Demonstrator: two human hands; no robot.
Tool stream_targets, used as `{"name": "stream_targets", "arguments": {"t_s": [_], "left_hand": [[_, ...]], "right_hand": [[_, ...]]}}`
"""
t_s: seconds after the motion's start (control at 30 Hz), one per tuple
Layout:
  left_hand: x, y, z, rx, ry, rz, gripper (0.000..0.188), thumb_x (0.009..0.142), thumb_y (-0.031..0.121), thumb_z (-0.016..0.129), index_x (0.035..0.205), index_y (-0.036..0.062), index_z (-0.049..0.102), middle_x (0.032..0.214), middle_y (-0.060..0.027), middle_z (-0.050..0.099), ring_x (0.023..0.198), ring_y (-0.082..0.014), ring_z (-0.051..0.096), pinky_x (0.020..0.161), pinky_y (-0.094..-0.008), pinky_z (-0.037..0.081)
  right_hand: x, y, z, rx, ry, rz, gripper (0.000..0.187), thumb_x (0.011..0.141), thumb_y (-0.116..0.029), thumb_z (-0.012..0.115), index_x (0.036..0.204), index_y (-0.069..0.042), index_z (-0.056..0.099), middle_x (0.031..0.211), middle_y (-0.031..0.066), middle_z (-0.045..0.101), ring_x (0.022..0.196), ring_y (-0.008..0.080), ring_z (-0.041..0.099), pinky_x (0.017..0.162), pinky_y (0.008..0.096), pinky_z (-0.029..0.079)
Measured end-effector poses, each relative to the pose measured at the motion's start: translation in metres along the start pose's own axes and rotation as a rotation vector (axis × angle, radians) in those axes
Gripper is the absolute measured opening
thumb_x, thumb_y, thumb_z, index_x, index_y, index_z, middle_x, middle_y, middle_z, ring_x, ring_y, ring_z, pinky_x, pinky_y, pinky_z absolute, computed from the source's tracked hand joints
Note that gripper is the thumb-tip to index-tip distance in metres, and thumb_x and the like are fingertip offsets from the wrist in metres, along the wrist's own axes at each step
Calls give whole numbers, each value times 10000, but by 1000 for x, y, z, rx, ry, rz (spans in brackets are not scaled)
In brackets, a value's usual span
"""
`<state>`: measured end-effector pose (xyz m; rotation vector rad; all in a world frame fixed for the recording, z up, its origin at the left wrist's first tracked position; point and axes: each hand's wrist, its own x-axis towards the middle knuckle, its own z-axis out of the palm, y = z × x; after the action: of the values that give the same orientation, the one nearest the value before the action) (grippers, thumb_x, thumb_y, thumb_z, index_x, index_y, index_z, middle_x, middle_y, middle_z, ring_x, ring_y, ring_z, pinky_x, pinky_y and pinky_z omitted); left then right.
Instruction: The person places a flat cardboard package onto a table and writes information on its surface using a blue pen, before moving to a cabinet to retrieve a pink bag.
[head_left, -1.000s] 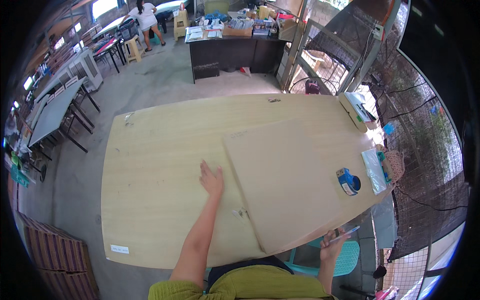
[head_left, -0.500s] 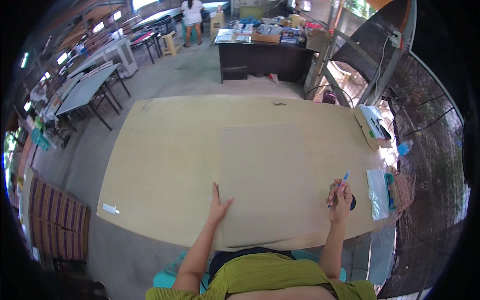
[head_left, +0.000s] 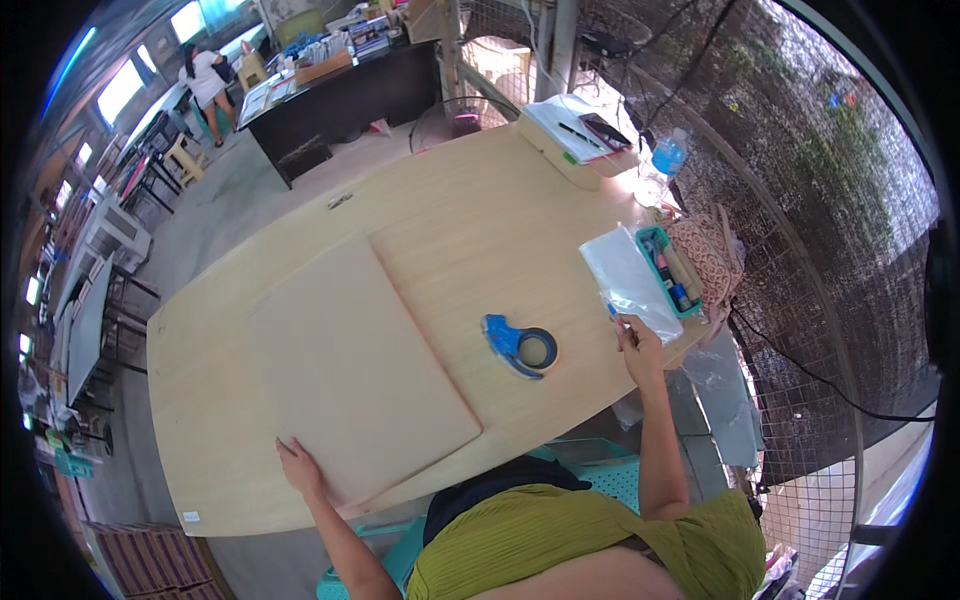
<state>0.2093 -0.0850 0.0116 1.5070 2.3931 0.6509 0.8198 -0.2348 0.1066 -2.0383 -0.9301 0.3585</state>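
A large flat brown board [head_left: 350,370], like cardboard, lies on the pale wooden table [head_left: 470,230]. My left hand [head_left: 300,468] rests at its near left edge, fingers stretched out. To the right, my right hand [head_left: 640,350] pinches a slim blue-tipped pen [head_left: 612,309], partly hidden by the fingers. That hand is over the near end of a stack of clear plastic sleeves [head_left: 618,262]. Between the board and my right hand lies a blue tape dispenser [head_left: 500,335] with a roll of tape in it.
A teal tray [head_left: 655,250] of small bottles and markers sits beside the sleeves, next to a pink patterned cloth bag [head_left: 708,245]. Farther back are a water bottle [head_left: 668,152] and papers with a phone [head_left: 605,130]. A dark desk [head_left: 350,110] and a person [head_left: 207,85] are beyond.
The view has swung to the right. My right hand has moved with the pen toward the sleeves and tray, uncovering the tape dispenser. My left hand stays at the board's left edge.
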Motion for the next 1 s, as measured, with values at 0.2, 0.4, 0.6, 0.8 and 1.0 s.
{"name": "stream_targets", "arguments": {"t_s": [0.2, 0.4, 0.6, 0.8, 1.0], "left_hand": [[-9, 23, 2, 112, 76, -61, 588, 993, 437, 388, 1409, 23, 418, 1305, -210, 569, 1175, -393, 554, 974, -458, 440], [-3, 31, 14, 119, 67, -158, 594, 985, 465, 386, 1377, 25, 469, 1277, -204, 591, 1144, -393, 575, 944, -474, 456], [-6, -10, 0, 79, 83, -321, 624, 971, 450, 420, 1379, -21, 450, 1325, -236, 547, 1224, -383, 523, 1022, -458, 410], [-14, 94, 23, -75, -70, -278, 867, 813, 400, 634, 1435, -86, 276, 1480, -290, 311, 1383, -418, 298, 1139, -468, 264], [-114, 288, -54, -204, -322, 949, 689, 876, 333, 649, 1448, 87, 355, 1510, -209, 292, 1324, -340, 414, 1067, -459, 365]], "right_hand": [[34, 51, -10, 162, 137, 34, 249, 939, -126, 588, 1162, -39, 655, 620, 30, 531, 566, 93, 477, 540, 272, 389], [100, 72, -17, 313, 99, 89, 229, 964, -140, 559, 1139, -35, 663, 588, -9, 473, 527, 58, 417, 488, 236, 323], [131, 19, -5, 742, -273, 234, 246, 979, -209, 552, 1117, -36, 658, 634, -54, 435, 497, 31, 363, 435, 197, 267], [111, -43, 25, 386, -690, -77, 193, 965, -188, 553, 1057, -51, 654, 614, 2, 511, 536, 67, 465, 481, 243, 355], [33, -148, 98, 78, -996, -716, 142, 890, -61, 583, 967, 30, 661, 660, 133, 582, 564, 210, 529, 559, 317, 422]]}}
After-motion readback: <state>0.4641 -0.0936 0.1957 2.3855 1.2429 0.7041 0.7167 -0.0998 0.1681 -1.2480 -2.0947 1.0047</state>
